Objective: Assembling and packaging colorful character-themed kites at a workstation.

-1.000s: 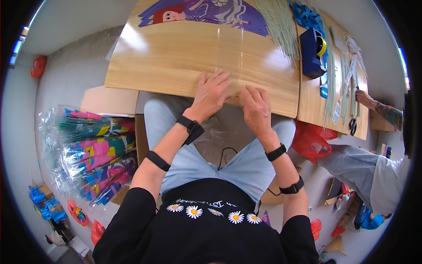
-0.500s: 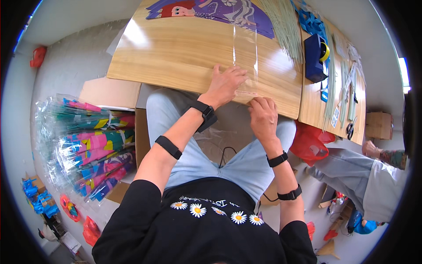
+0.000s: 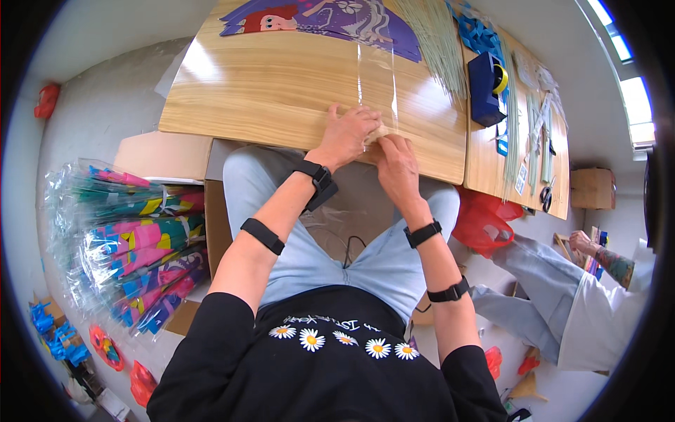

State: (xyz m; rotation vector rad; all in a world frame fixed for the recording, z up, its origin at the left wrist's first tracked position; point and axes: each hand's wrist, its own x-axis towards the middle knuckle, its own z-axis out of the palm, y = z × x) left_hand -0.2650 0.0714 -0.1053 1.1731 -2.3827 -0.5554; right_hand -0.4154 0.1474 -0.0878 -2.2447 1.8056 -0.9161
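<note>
A long, clear plastic sleeve (image 3: 377, 84) lies on the wooden table (image 3: 260, 91), its far end reaching a stack of purple printed sheets (image 3: 344, 21) with a cartoon figure. Its near end is bunched at the table's front edge, between my hands. My left hand (image 3: 348, 133) bends over that end from the left, fingertips closed on the plastic. From the right, my right hand (image 3: 399, 160) pinches the same end with curled fingers, close to the left fingertips. Exactly how the plastic is folded there is hidden under the fingers.
Pale thin sticks (image 3: 432, 46) lie right of the sheets. A dark blue tape dispenser (image 3: 484, 98) and black-handled scissors (image 3: 546, 197) are on the right table. Wrapped colourful bundles (image 3: 140, 246) fill the left side. A red bag (image 3: 481, 221) hangs at right, near another person's legs (image 3: 538, 271).
My right hand has moved left toward my left hand, and the sleeve's near end, flat before, is now gathered between them. The view has shifted slightly. The other person's arm has moved.
</note>
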